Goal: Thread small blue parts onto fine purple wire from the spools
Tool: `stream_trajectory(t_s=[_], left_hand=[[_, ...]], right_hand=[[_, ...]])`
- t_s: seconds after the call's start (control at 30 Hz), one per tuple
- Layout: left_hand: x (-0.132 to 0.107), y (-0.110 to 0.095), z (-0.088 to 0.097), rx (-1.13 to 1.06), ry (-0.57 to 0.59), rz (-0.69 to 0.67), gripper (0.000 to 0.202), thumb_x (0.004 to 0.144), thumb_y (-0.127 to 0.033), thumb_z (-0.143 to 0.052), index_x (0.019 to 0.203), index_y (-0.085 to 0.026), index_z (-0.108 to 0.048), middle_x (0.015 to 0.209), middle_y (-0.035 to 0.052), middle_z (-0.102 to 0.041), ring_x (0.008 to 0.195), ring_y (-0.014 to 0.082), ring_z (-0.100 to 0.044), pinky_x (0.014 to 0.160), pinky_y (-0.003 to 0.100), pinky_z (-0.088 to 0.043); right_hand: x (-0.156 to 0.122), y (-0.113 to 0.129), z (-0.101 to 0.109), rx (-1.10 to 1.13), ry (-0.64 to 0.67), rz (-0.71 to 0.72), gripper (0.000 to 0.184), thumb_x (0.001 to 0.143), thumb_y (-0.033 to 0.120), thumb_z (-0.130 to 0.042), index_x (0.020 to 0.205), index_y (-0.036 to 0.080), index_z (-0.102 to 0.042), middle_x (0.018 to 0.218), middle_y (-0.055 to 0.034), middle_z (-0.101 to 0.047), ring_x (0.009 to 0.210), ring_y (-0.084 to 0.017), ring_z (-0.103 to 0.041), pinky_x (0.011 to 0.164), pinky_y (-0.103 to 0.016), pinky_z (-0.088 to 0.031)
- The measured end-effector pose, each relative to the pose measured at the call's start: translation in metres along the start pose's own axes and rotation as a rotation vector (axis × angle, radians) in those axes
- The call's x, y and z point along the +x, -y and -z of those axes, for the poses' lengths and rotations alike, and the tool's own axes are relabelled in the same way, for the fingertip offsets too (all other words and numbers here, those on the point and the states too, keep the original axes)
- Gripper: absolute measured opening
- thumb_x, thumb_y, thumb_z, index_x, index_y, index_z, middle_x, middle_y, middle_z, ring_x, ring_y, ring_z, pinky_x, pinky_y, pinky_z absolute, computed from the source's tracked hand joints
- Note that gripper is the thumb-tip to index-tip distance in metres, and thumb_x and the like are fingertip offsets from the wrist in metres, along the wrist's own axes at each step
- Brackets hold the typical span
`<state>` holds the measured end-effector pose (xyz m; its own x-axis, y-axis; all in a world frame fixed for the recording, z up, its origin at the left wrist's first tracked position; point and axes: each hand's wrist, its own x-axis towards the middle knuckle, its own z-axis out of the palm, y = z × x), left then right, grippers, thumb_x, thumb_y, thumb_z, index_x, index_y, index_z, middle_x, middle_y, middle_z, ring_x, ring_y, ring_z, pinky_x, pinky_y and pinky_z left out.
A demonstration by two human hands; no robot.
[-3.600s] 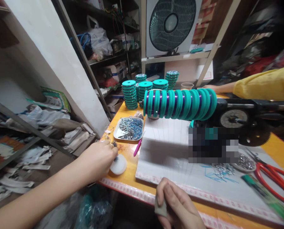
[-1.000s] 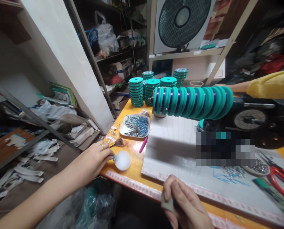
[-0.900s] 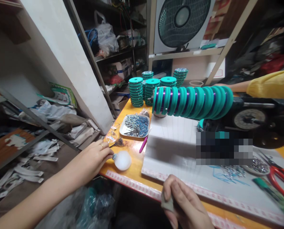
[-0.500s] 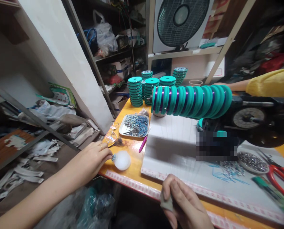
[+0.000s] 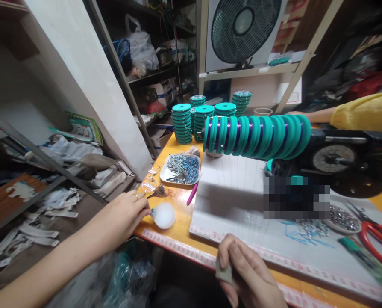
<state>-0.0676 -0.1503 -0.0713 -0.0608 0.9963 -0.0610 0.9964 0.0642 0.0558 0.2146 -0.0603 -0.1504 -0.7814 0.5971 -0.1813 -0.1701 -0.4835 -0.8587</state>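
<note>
Step in hand, as judged: picking at the small bluish bits [image 5: 153, 212] beside the white round lump [image 5: 164, 215] on the table [image 5: 182, 204]. Your left hand [image 5: 127, 212] has its fingertips together on the bits, at the lump's near-left edge. Your right hand [image 5: 247, 271] is clamped on a grey scrap [image 5: 223, 273] at the board's front edge; any wire through it is too faint to tell. Next move probably calls for a light pinch, clear of the glasses [image 5: 149, 185].
</note>
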Motion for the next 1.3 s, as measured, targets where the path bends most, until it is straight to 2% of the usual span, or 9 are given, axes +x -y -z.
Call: stream_trajectory(t_s=[0.13, 0.2, 0.3, 0.4, 0.6, 0.9, 1.13, 1.3], left_hand=[[-0.002, -0.001, 0.002, -0.006, -0.068, -0.060, 0.031, 0.103, -0.024, -0.037, 0.088, -0.016, -0.064, 0.088, 0.0114, -0.065, 0.084, 0.0286, -0.061, 0.077, 0.044, -0.050], [-0.001, -0.002, 0.001, 0.014, -0.102, -0.137, 0.028, 0.102, -0.019, -0.039, 0.091, -0.016, -0.064, 0.090, 0.0113, -0.066, 0.087, 0.0281, -0.061, 0.079, 0.044, -0.049], [0.002, -0.002, 0.001, 0.088, -0.149, -0.275, 0.029, 0.096, -0.005, -0.039, 0.094, -0.017, -0.066, 0.092, 0.0096, -0.069, 0.090, 0.0263, -0.062, 0.089, 0.045, -0.044], [0.002, 0.001, 0.003, 0.152, -0.181, -0.333, 0.036, 0.093, 0.002, -0.038, 0.093, -0.020, -0.067, 0.090, 0.0066, -0.069, 0.090, 0.0233, -0.063, 0.097, 0.045, -0.039], [-0.002, 0.010, 0.005, 0.166, -0.291, -0.372, 0.035, 0.097, -0.002, -0.036, 0.093, -0.022, -0.064, 0.093, 0.0056, -0.068, 0.095, 0.0228, -0.060, 0.105, 0.048, -0.033], [-0.007, 0.027, -0.003, 0.218, -0.296, -0.457, 0.034, 0.097, -0.003, -0.039, 0.100, -0.023, -0.066, 0.094, 0.0045, -0.072, 0.106, 0.0238, -0.062, 0.115, 0.056, -0.027], [-0.007, 0.019, -0.001, 0.197, -0.388, -0.527, 0.031, 0.099, -0.003, -0.040, 0.103, -0.021, -0.066, 0.095, 0.0047, -0.074, 0.111, 0.0222, -0.064, 0.117, 0.054, -0.030], [-0.011, 0.023, -0.003, 0.278, -0.399, -0.582, 0.028, 0.101, -0.006, -0.042, 0.100, -0.017, -0.067, 0.093, 0.0067, -0.074, 0.110, 0.0240, -0.065, 0.118, 0.057, -0.031]], right_hand=[[-0.001, 0.001, -0.001, 0.005, -0.008, 0.000, 0.052, 0.092, 0.068, -0.057, 0.077, 0.018, -0.054, 0.048, 0.0048, -0.054, 0.041, -0.004, -0.030, 0.049, -0.024, -0.016], [-0.001, 0.002, -0.002, 0.005, -0.008, 0.000, 0.052, 0.092, 0.068, -0.056, 0.077, 0.018, -0.054, 0.048, 0.0049, -0.053, 0.041, -0.005, -0.031, 0.049, -0.024, -0.016], [-0.001, 0.002, -0.001, 0.001, -0.008, -0.002, 0.052, 0.093, 0.067, -0.056, 0.077, 0.018, -0.054, 0.047, 0.0054, -0.052, 0.041, -0.005, -0.032, 0.049, -0.024, -0.015], [0.000, 0.000, 0.000, 0.004, -0.008, 0.000, 0.052, 0.092, 0.067, -0.056, 0.077, 0.018, -0.053, 0.048, 0.0052, -0.052, 0.041, -0.005, -0.031, 0.048, -0.024, -0.015], [0.000, -0.001, 0.000, 0.002, -0.007, 0.010, 0.051, 0.093, 0.067, -0.056, 0.078, 0.018, -0.054, 0.048, 0.0047, -0.053, 0.041, -0.005, -0.033, 0.048, -0.023, -0.015], [-0.001, 0.000, 0.000, -0.012, -0.008, 0.001, 0.052, 0.093, 0.068, -0.054, 0.078, 0.018, -0.054, 0.047, 0.0056, -0.049, 0.041, -0.006, -0.030, 0.049, -0.024, -0.015], [0.000, -0.001, 0.000, -0.003, -0.011, 0.014, 0.051, 0.093, 0.067, -0.055, 0.078, 0.019, -0.054, 0.048, 0.0049, -0.051, 0.041, -0.005, -0.029, 0.049, -0.023, -0.015], [-0.001, 0.000, 0.000, -0.007, 0.001, 0.013, 0.051, 0.094, 0.067, -0.054, 0.078, 0.019, -0.053, 0.047, 0.0055, -0.049, 0.041, -0.006, -0.028, 0.049, -0.024, -0.015]])
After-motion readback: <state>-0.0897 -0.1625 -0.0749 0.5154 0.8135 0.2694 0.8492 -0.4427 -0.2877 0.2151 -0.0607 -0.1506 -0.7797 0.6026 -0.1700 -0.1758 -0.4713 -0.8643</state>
